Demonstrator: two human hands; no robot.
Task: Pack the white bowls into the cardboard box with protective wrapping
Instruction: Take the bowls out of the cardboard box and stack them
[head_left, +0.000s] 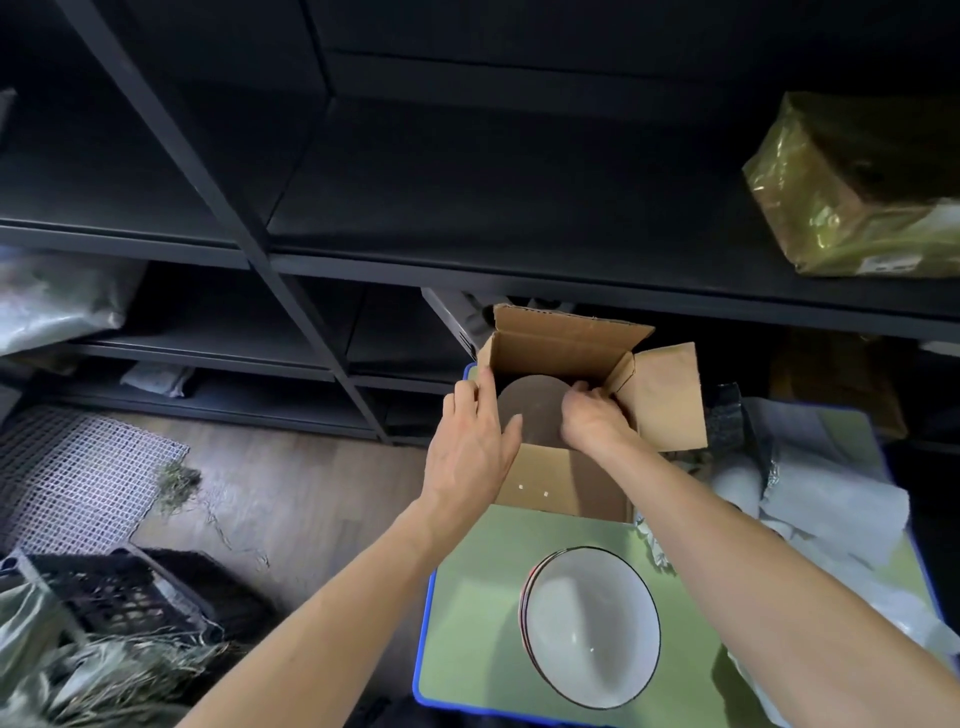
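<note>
While my right hand (592, 415) is down inside the open cardboard box (561, 343), its fingers (582, 387) are curled and grasping the right edge of a round brown disc (530, 405) that lies within the box. My left hand (470, 441) is released: its fingers (485, 384) are straight and rest flat against the box's left wall, thumb at the rim. All four box flaps stand open.

The box sits at the far end of a green tabletop (467, 597) with a blue rim. The white bowls (592, 623), dark-rimmed and nested in a stack, stand on the tabletop nearer to me, apart from the box and not yet inside it. Pale wrapping sheets (831, 499) lie crumpled at the right of the tabletop, beside the box.

Beyond the box stands dark shelving (467, 208); a parcel in shiny film (857, 187) lies on its upper right shelf. On the wooden floor (291, 483) to the left are a white mesh mat (67, 467) and a black crate (114, 592).
</note>
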